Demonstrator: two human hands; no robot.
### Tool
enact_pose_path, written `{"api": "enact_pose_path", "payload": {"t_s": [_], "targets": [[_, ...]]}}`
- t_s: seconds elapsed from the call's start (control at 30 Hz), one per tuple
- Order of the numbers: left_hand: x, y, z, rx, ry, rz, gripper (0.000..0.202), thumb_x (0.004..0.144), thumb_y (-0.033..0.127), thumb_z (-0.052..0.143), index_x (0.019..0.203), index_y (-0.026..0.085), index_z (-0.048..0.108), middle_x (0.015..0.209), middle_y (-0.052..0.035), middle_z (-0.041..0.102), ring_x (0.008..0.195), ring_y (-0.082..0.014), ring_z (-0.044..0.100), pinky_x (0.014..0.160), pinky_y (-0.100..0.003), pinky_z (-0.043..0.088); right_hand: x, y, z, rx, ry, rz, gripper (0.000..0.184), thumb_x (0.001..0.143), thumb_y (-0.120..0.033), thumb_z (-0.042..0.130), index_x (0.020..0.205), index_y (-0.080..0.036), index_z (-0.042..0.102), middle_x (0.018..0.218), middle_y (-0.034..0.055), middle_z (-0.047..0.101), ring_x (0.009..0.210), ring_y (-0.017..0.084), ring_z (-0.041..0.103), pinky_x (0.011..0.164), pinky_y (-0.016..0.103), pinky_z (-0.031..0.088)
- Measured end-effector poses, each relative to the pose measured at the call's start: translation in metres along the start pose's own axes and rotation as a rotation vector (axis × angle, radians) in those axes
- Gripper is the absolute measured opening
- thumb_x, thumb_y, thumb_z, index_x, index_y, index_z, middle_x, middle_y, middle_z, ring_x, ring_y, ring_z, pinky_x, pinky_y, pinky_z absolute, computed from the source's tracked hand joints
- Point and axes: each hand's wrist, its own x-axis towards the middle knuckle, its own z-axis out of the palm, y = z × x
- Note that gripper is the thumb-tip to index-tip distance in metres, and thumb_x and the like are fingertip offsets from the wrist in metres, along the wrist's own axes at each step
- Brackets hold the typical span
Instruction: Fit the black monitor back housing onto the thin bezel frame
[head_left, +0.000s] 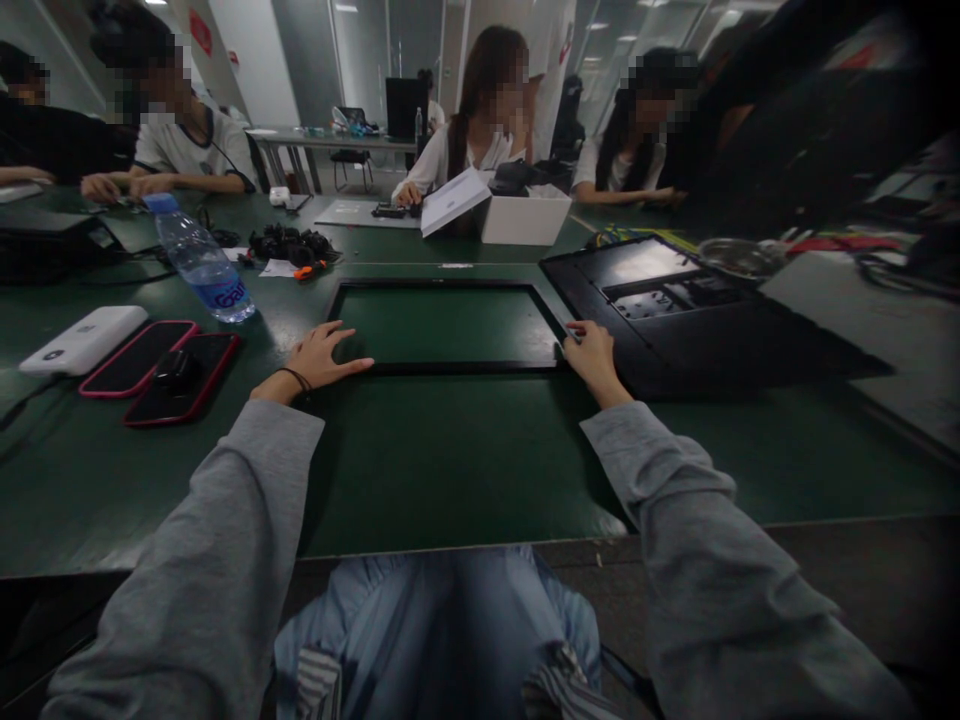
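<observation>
A thin black rectangular frame [465,369], like a screen bezel, lies flat on the green table [465,460]; the tabletop shows through its opening. At its near left corner rests my left hand [319,358], fingers spread and thumb stretched along the near bar. My right hand [594,357] has its fingers bent round the right side bar near the close corner, and part of that grip is hidden. Just right of this hand lies a large black panel [660,335] with a lighter, shiny section, probably a monitor's back part.
On the left stand a water bottle [199,260], a white power bank [86,338] and two red-cased phones [139,358], one with a small black object on it. Black cables [289,248] and an open white box [525,220] sit farther back. Several people sit across the table.
</observation>
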Motion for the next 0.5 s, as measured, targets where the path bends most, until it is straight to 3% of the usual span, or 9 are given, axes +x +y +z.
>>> {"api": "enact_pose_path", "payload": {"t_s": [0.2,0.5], "targets": [[-0.0011,0.0007,-0.0019,0.126,-0.143,0.106,0.094,0.073,0.081,0.058,0.15,0.029,0.047,0.163,-0.0101,0.037,0.147,-0.0371,0.034,0.117,-0.062,0.026,0.0004,0.002,-0.001,0.12,-0.012,-0.048,0.04,0.073,-0.017,0.057,0.111,-0.017,0.069,0.109,0.0126,0.072,0.106,0.028,0.065,0.099,0.048,0.05],[-0.0009,0.0005,-0.0008,0.116,-0.119,0.124,0.096,0.072,0.086,0.055,0.149,0.029,0.049,0.161,-0.0094,0.04,0.147,-0.0371,0.035,0.117,-0.061,0.028,-0.0027,-0.0024,-0.0054,0.124,-0.024,-0.054,0.043,0.072,-0.017,0.058,0.113,-0.015,0.072,0.11,0.0143,0.075,0.108,0.03,0.068,0.102,0.048,0.05]]}}
